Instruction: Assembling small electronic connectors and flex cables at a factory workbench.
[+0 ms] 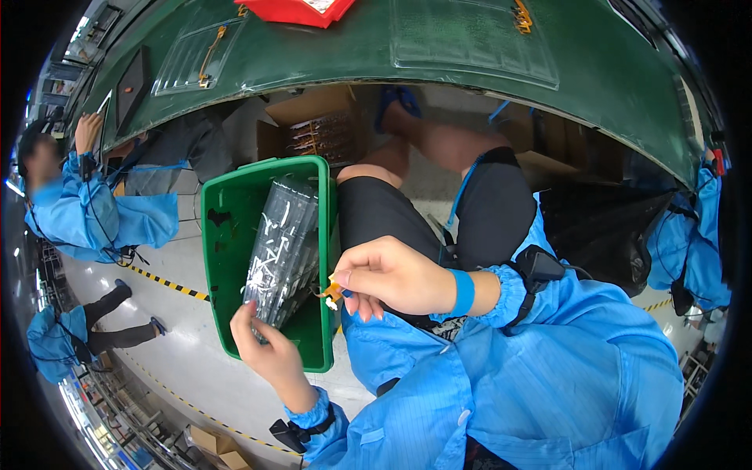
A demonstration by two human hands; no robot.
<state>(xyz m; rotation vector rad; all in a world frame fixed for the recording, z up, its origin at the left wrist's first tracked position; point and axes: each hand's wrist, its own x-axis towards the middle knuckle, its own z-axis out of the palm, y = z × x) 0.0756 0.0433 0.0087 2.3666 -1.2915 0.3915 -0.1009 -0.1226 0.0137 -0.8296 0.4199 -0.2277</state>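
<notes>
My left hand (270,356) is at the near end of a clear plastic tray (283,227), its fingers curled at the tray's edge. That tray lies tilted inside a green bin (213,274), with more clear plastic under it; white streaks show on its surface. To the right, just past the bin's right rim, my right hand (399,276) is closed in a pinch. Between its thumb and fingers is a small orange flex cable (332,293) with a white end. A blue band circles my right wrist.
Ahead is a green worktable (329,59) with a red container (301,9), clear plastic trays (470,43) and orange flex cable pieces (522,16). An open cardboard box (309,129) stands beneath it. People in blue smocks (102,207) are at the left; another blue sleeve (681,243) is at the right.
</notes>
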